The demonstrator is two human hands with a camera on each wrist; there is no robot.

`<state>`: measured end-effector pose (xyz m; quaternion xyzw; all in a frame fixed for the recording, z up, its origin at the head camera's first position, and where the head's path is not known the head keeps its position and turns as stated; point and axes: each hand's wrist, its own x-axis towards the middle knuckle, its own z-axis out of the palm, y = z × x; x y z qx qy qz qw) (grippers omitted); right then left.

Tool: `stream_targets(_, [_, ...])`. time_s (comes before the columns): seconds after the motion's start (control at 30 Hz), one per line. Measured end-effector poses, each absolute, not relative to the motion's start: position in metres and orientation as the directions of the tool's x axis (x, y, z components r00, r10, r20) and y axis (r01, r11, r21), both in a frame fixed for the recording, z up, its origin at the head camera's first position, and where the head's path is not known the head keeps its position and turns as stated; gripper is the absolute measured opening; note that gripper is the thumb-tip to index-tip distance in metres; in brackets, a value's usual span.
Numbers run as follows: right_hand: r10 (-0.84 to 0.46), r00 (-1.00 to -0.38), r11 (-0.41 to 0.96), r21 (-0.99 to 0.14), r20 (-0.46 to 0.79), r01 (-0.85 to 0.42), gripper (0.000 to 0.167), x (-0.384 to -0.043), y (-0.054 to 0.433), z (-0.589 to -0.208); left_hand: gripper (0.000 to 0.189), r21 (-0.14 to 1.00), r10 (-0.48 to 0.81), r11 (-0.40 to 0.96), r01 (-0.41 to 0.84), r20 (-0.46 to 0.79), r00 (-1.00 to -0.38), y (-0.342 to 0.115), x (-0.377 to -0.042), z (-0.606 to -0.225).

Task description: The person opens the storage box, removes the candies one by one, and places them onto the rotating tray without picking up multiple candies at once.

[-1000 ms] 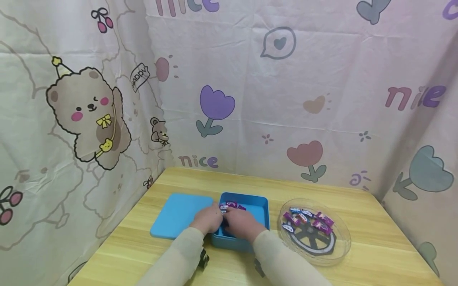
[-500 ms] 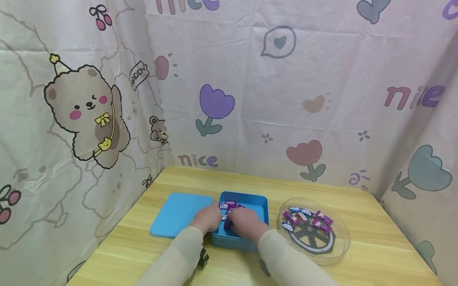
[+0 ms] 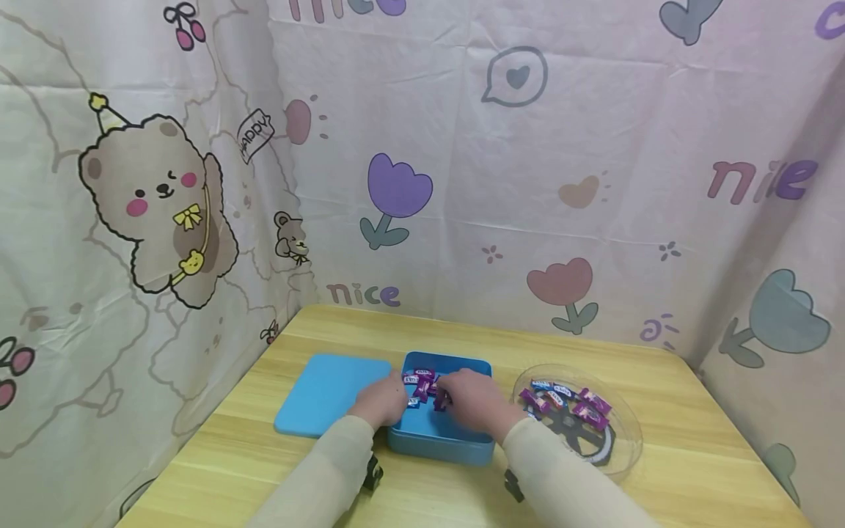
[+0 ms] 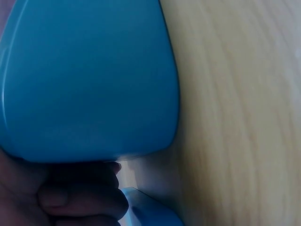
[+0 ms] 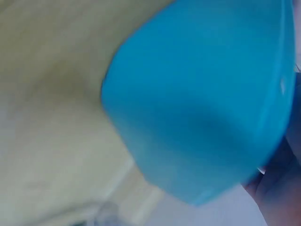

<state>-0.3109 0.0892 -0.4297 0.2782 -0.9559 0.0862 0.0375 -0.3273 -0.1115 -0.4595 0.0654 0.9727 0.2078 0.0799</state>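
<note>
A blue plastic box (image 3: 441,447) stands uncovered on the table. My left hand (image 3: 381,400) grips its left wall; in the left wrist view the curled fingers (image 4: 84,200) lie against the outside of the box (image 4: 94,84). Several wrapped candies (image 3: 422,387), mostly purple, lie in the box's back left part. Over the box's inside is my right hand (image 3: 474,400), fingers curled downward, with a dark purple wrapped candy (image 3: 439,402) at the fingertips. Its grip is partly hidden by the hand. In the right wrist view the box (image 5: 197,103) covers most of the hand.
Left of the box lies its flat blue lid (image 3: 326,392) on the wooden table (image 3: 264,484). On the right stands a round clear tray (image 3: 632,447) with several wrapped candies (image 3: 592,416) and a dark wheel-like pattern. Printed cloth (image 3: 462,147) hangs around the table.
My right hand has moved right and slightly back inside the box, the dark purple candy at its fingertips moving along. More candies now show. My left hand stays on the box.
</note>
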Motion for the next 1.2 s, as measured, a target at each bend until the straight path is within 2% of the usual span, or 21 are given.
stream_targets(0.17, [-0.493,-0.855,0.839,-0.174,0.161,-0.516,0.012,-0.309,0.115,-0.419,0.056,0.415,0.154,0.906,0.087,-0.130,-0.980,-0.112,-0.327,-0.459])
stream_targets(0.4, [-0.352,-0.912,0.886,-0.237,0.212,-0.398,0.018,-0.302,0.170,-0.413,0.057,0.418,0.154,0.904,0.088,-0.128,-0.980,-0.112,-0.327,-0.460])
stream_targets(0.53, [-0.301,-0.932,0.908,-0.238,0.200,-0.344,0.021,-0.296,0.203,-0.414,0.056,0.414,0.152,0.906,0.087,-0.127,-0.980,-0.113,-0.328,-0.460])
stream_targets(0.77, [-0.280,-0.938,0.920,-0.222,0.206,-0.324,0.024,-0.289,0.253,-0.430,0.054,0.434,0.151,0.897,0.080,-0.131,-0.980,-0.113,-0.328,-0.460])
stream_targets(1.0, [-0.255,-0.952,0.940,-0.188,0.167,-0.285,0.029,-0.288,0.274,-0.442,0.056,0.437,0.147,0.896,0.077,-0.130,-0.981,-0.113,-0.327,-0.459])
stream_targets(1.2, [-0.215,-0.971,0.951,-0.203,0.101,-0.231,0.030,-0.285,0.279,-0.446,0.054,0.443,0.152,0.893,0.080,-0.128,-0.980,-0.113,-0.326,-0.459])
